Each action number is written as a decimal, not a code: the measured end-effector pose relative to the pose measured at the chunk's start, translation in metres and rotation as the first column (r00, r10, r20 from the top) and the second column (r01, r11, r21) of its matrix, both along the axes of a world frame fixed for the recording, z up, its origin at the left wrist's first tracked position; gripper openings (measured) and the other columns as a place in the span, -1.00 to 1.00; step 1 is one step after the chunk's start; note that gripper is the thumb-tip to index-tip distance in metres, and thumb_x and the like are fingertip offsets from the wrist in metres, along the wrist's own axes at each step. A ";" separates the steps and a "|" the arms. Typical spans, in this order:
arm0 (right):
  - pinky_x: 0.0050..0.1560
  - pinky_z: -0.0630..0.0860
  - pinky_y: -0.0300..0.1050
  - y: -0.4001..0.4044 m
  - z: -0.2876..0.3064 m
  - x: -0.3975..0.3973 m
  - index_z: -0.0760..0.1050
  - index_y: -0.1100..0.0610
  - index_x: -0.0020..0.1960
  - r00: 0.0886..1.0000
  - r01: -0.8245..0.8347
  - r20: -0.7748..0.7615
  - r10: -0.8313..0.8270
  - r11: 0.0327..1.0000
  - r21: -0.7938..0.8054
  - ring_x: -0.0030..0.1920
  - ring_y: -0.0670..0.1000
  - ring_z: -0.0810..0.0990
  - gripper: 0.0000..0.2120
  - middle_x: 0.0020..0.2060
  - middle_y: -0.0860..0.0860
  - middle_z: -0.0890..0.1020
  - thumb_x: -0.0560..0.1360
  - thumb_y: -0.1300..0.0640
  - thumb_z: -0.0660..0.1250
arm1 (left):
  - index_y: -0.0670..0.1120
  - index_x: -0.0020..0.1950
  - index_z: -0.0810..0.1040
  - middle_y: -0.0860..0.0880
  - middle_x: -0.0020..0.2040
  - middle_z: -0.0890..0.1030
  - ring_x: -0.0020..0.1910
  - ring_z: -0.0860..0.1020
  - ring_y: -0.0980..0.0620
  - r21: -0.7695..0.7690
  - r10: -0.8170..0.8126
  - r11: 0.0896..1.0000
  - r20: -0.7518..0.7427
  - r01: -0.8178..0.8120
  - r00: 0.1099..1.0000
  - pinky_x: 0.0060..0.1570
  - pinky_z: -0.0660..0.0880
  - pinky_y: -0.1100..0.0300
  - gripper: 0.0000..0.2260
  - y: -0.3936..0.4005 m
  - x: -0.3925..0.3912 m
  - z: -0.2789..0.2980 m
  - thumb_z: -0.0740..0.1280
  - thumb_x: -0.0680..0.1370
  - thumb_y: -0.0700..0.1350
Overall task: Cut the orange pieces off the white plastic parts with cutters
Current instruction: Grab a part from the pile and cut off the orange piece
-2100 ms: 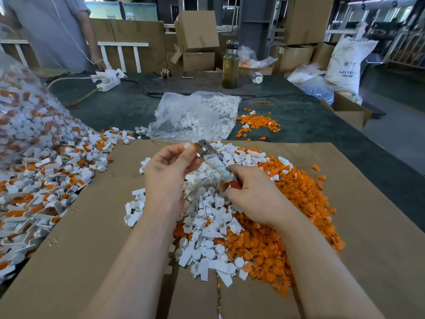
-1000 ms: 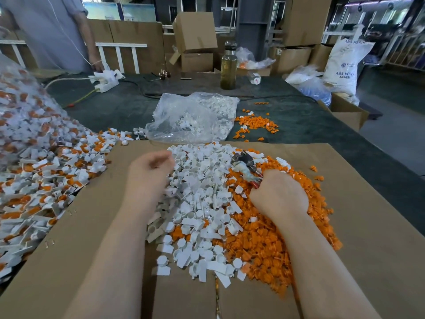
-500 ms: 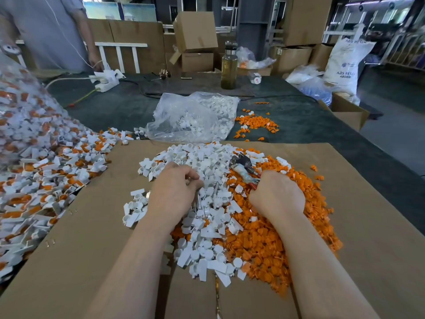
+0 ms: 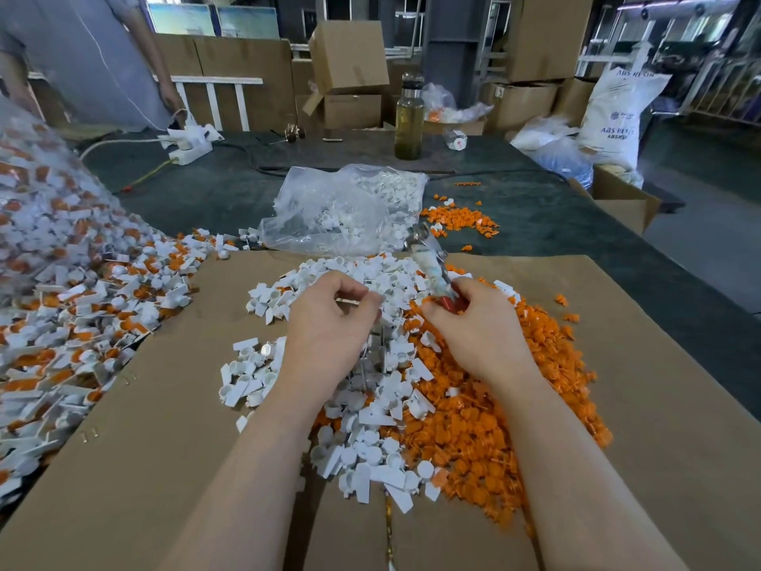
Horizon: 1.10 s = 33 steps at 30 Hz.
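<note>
My right hand [image 4: 477,335] grips the cutters [image 4: 432,269] by their red handle, with the taped body and metal jaws pointing up and away from me. My left hand [image 4: 329,327] hovers just left of it over the heap of white plastic parts [image 4: 370,410]. Its fingers and thumb are curled together and pinch a small thin plastic part [image 4: 350,300] that is hard to make out. A heap of cut orange pieces [image 4: 494,410] lies under and right of my right hand. Both heaps sit on a cardboard sheet [image 4: 123,447].
A big spill of white parts with orange pieces attached [image 4: 82,307] covers the left. Beyond the cardboard lie a clear bag of white parts [image 4: 350,208] and scattered orange bits [image 4: 457,220]. Further back stand a bottle [image 4: 409,117], a power strip [image 4: 189,146], boxes and a person [image 4: 82,55].
My left hand came out of the white heap and rose with its fingers pinched together. My right hand lifted the cutters from the orange heap and tipped them upright, toward the left hand.
</note>
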State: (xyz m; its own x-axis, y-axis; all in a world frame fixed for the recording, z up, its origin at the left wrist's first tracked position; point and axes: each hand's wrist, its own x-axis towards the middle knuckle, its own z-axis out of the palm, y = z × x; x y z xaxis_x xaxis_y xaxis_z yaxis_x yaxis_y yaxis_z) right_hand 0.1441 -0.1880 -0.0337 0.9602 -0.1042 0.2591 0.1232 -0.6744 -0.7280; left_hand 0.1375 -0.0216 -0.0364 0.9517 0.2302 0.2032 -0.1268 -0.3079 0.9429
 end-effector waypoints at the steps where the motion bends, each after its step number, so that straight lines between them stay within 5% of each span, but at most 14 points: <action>1: -0.40 0.25 -0.19 0.001 0.001 -0.001 0.39 -0.04 -0.30 1.000 -0.020 0.014 0.020 0.999 0.027 -0.39 -0.17 0.48 -0.76 -0.45 -0.12 0.48 0.50 0.01 0.36 | 0.01 -0.17 0.54 0.11 -0.28 0.69 -0.22 0.69 0.00 0.012 -0.011 1.000 -0.002 0.011 1.000 -0.13 0.63 -0.02 -0.89 -0.003 0.000 0.000 0.44 0.52 -0.09; 8: -0.35 0.30 -0.22 0.005 0.001 -0.004 0.50 0.02 -0.12 0.993 -0.087 0.091 0.081 0.994 0.060 -0.34 -0.13 0.46 -0.91 -0.36 -0.12 0.51 0.51 0.03 0.36 | 0.13 -0.15 0.61 0.11 -0.20 0.68 -0.32 0.67 0.17 -0.024 -0.127 0.991 0.050 0.129 0.991 -0.33 0.56 0.34 -0.72 -0.010 -0.006 0.002 0.32 0.57 -0.25; 13: -0.34 0.35 -0.28 0.010 -0.001 -0.005 0.49 0.01 -0.02 0.987 -0.072 0.140 0.083 0.994 -0.078 -0.23 -0.16 0.50 -0.89 -0.23 -0.18 0.54 0.50 0.01 0.35 | 0.16 -0.27 0.64 0.17 -0.30 0.67 -0.27 0.66 0.17 -0.014 -0.143 0.990 0.002 0.143 0.990 -0.17 0.61 0.22 -0.74 -0.015 -0.006 0.004 0.38 0.55 -0.15; 17: -0.21 0.55 -0.05 0.014 0.000 -0.007 0.53 0.03 0.03 0.981 -0.082 0.163 0.109 0.983 -0.165 -0.16 -0.04 0.57 -0.84 -0.16 -0.09 0.63 0.46 0.07 0.33 | 0.13 -0.28 0.64 0.20 -0.33 0.66 -0.27 0.64 0.18 0.032 -0.121 0.992 -0.018 0.122 0.992 -0.19 0.55 0.25 -0.85 -0.013 -0.006 0.005 0.47 0.49 -0.05; 21: -0.21 0.48 -0.13 0.014 0.000 -0.005 0.53 0.01 0.03 0.982 -0.142 0.117 0.146 0.989 -0.046 -0.16 -0.10 0.54 -0.88 -0.17 -0.15 0.59 0.50 0.03 0.34 | 0.01 -0.17 0.68 0.07 -0.30 0.70 -0.35 0.66 0.17 -0.103 -0.131 0.987 -0.044 0.126 0.990 -0.34 0.51 0.39 -0.95 -0.010 -0.008 0.009 0.48 0.50 -0.10; 27: -0.37 0.35 -0.32 0.011 -0.001 -0.004 0.49 0.02 -0.26 0.984 -0.178 0.064 0.167 0.941 0.289 -0.42 -0.20 0.44 -0.80 -0.48 -0.21 0.50 0.52 0.04 0.40 | -0.09 -0.09 0.68 0.01 -0.22 0.72 -0.28 0.70 0.05 -0.295 -0.251 0.929 -0.060 0.223 0.966 -0.28 0.56 0.35 -0.93 -0.008 -0.011 0.013 0.40 0.56 -0.17; 30: -0.27 0.47 -0.18 0.012 -0.001 -0.004 0.57 0.11 -0.15 0.980 -0.198 0.052 0.192 0.916 0.349 -0.35 -0.15 0.51 -0.86 -0.42 -0.15 0.53 0.51 0.05 0.42 | -0.07 -0.08 0.68 -0.02 -0.19 0.73 -0.26 0.70 0.02 -0.319 -0.260 0.920 -0.058 0.229 0.964 -0.24 0.58 0.31 -0.94 -0.007 -0.011 0.012 0.41 0.56 -0.16; 33: -0.28 0.49 -0.30 0.013 -0.001 -0.003 0.56 0.05 -0.17 0.980 -0.199 0.083 0.181 0.899 0.390 -0.31 -0.16 0.55 -0.89 -0.41 -0.17 0.58 0.50 0.07 0.43 | -0.06 -0.07 0.69 -0.04 -0.18 0.73 -0.27 0.69 0.02 -0.363 -0.258 0.906 -0.063 0.219 0.964 -0.21 0.61 0.25 -0.93 -0.005 -0.009 0.011 0.41 0.55 -0.19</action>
State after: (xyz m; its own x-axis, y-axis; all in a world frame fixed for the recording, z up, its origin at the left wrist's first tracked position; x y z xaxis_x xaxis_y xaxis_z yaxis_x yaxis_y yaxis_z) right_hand 0.1406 -0.1755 -0.0345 0.9606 -0.0236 0.2768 0.2579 -0.2944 -0.9202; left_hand 0.1285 -0.0267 -0.0252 0.9985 0.0312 0.0454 -0.0475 0.0714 0.9963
